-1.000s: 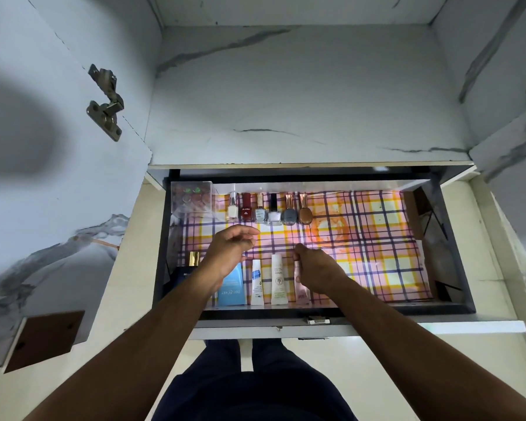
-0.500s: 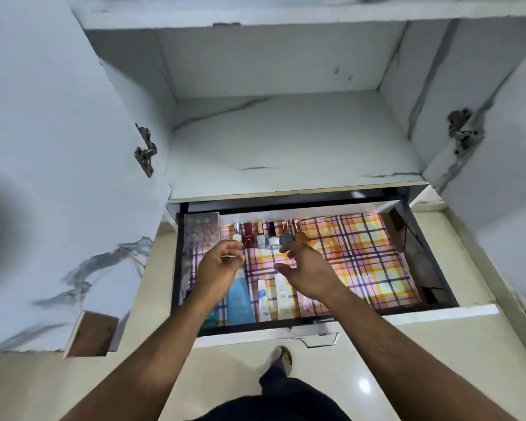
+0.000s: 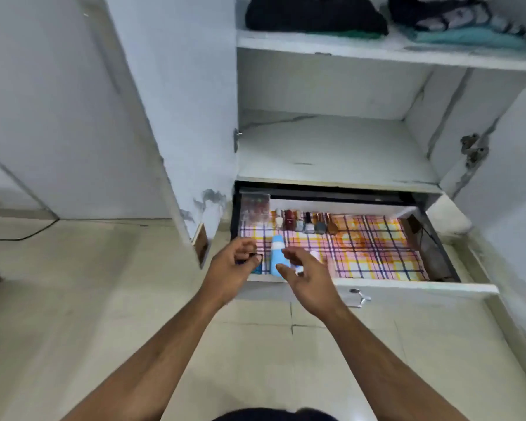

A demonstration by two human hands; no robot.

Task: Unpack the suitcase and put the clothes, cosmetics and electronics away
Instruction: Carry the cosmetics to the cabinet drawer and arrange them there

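The white wardrobe drawer [image 3: 377, 288] is lined with glossy plaid paper [image 3: 374, 250], perhaps plastic; its handle [image 3: 358, 296] is shiny metal, the pale floor tiles [image 3: 104, 299] smooth.

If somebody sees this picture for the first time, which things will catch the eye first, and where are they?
The eye goes first to the open drawer low in the white wardrobe, with its bright checked lining and a row of nail polish bottles along its back. In front of it are the left hand and right hand, with a blue tube showing between them. Dark folded clothes lie on the top shelf.
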